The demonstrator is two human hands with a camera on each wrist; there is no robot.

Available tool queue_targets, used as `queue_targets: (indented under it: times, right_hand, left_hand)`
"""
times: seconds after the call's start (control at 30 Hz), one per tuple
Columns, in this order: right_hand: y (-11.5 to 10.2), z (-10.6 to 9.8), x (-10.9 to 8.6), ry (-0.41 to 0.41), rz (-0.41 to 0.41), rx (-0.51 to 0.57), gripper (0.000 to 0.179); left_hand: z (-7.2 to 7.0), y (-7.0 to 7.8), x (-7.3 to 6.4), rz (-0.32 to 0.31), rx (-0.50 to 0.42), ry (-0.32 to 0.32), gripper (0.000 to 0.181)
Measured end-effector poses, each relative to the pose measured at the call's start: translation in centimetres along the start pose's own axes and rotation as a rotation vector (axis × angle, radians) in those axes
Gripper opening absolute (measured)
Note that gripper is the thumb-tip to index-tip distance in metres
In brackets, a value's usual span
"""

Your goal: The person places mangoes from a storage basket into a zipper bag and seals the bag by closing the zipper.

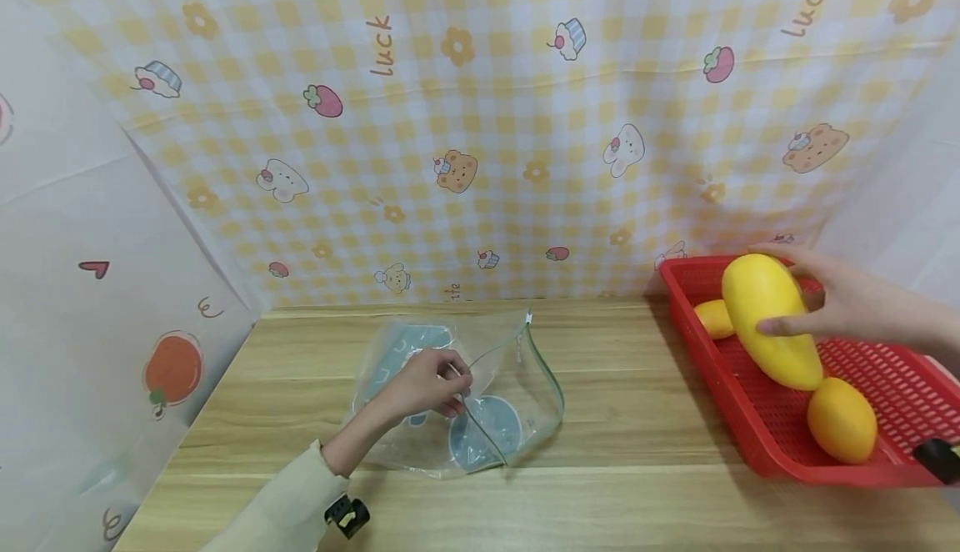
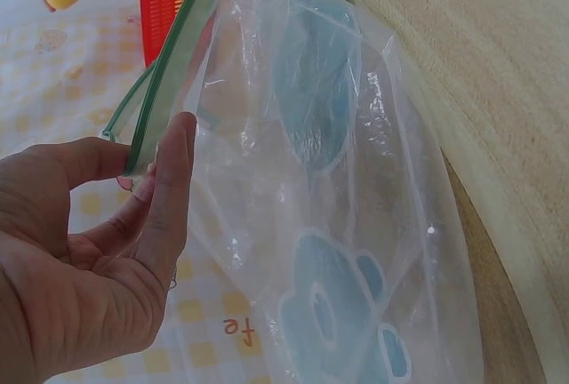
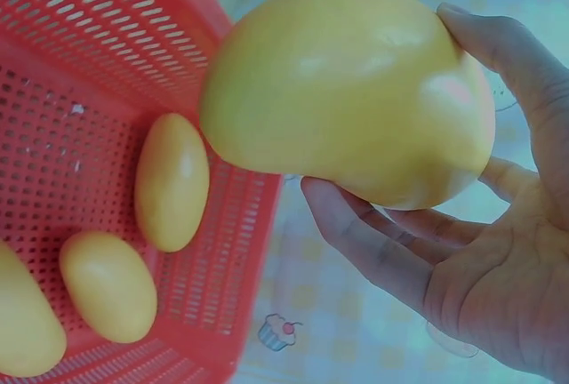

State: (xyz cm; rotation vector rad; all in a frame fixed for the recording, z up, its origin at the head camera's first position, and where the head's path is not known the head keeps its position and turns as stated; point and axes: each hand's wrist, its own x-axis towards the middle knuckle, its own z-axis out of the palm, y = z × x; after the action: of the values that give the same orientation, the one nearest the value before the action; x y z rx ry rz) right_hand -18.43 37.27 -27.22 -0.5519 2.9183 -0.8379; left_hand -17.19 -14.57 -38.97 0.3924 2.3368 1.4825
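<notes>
My left hand (image 1: 431,381) pinches one edge of a clear zip bag (image 1: 491,434) with blue printed shapes, lying on the wooden table. The bag's green-lined mouth gapes toward the right; the left wrist view shows its zip strip (image 2: 174,55) between thumb and fingers. Over the red basket (image 1: 750,449), my right hand (image 1: 843,302) grips a big yellow mango (image 1: 768,318) by one end, as the right wrist view confirms. Smaller mangoes lie inside the basket, among them a rounded one (image 3: 108,286) and a longer one (image 3: 172,182).
The basket stands at the table's right side. Bare wooden tabletop (image 1: 622,385) lies between bag and basket. A yellow-checked cloth (image 1: 510,135) hangs along the back, and a white printed sheet (image 1: 97,327) hangs at the left.
</notes>
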Motion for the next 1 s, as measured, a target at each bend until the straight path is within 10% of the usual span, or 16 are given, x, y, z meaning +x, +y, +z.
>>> queue_targets:
  times: [1.0]
  right_hand:
    - [-3.2,0.4,0.8,-0.009,0.007,0.097,0.094]
  left_hand:
    - [0.1,0.1,0.0,0.008,-0.009,-0.001,0.014]
